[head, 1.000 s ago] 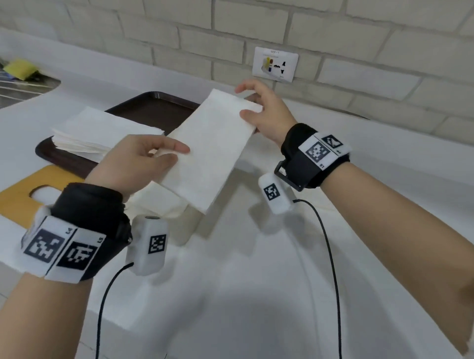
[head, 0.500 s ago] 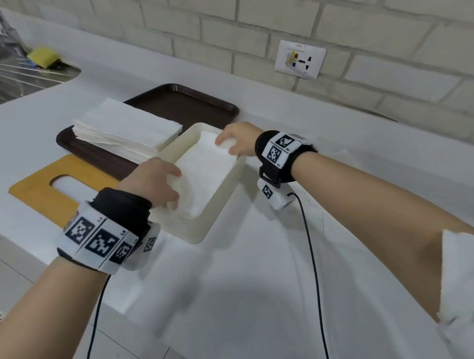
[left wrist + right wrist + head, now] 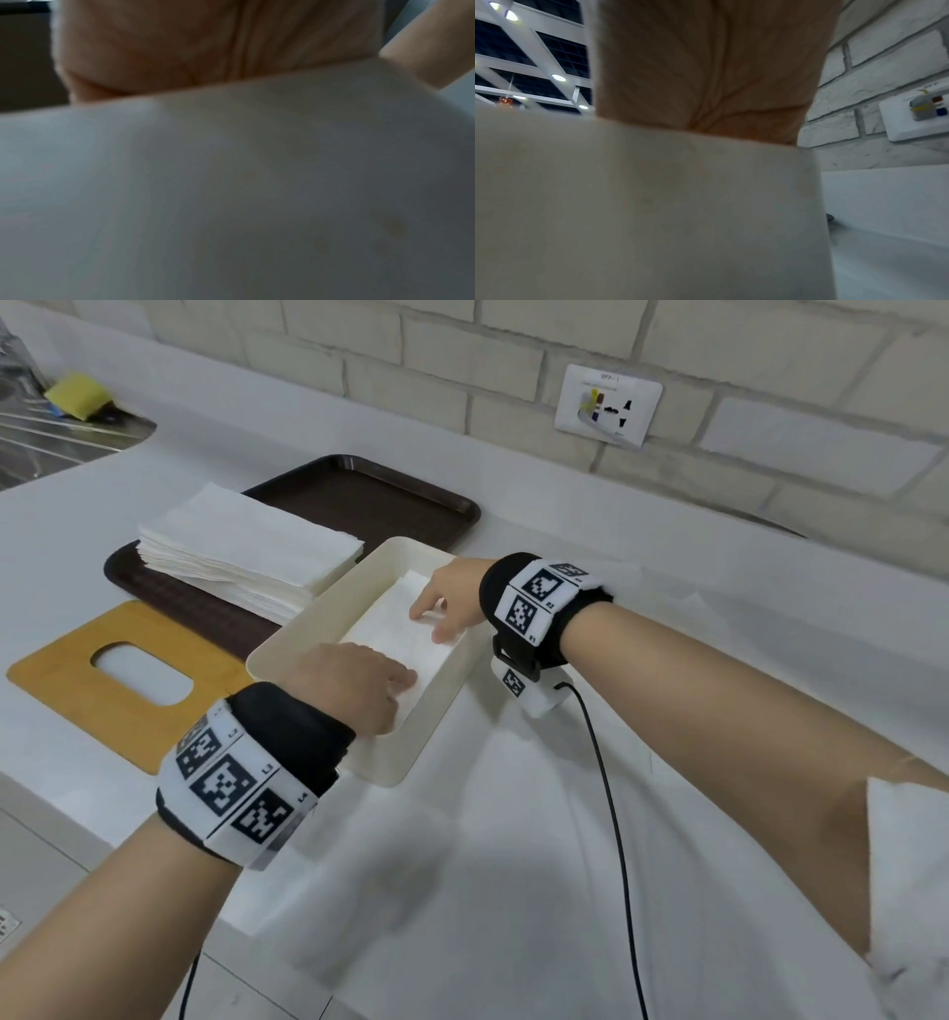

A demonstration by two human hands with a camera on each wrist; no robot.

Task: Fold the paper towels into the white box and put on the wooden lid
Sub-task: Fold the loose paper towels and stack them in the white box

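Observation:
The white box (image 3: 287, 645) stands mid-counter with a folded paper towel (image 3: 393, 629) lying flat inside it. My left hand (image 3: 382, 683) presses the towel's near end with its fingers laid flat. My right hand (image 3: 436, 621) touches the far end with spread fingers. Neither hand grips anything. A stack of paper towels (image 3: 241, 552) sits on the brown tray (image 3: 369, 500) behind the box. The wooden lid (image 3: 102, 706), with an oval slot, lies flat to the left. In both wrist views the box wall (image 3: 231, 182) (image 3: 641, 203) fills the lower picture below the palm, hiding the fingers.
A sink with a yellow sponge (image 3: 77, 395) is at the far left. A wall outlet (image 3: 608, 405) sits on the brick wall behind. The counter's front edge runs close by my left forearm. Black cables hang from both wrist cameras.
A second ago both hands held the folded towel in the air above the box. They lowered it into the box and now press it flat, the right hand further in over the towel.

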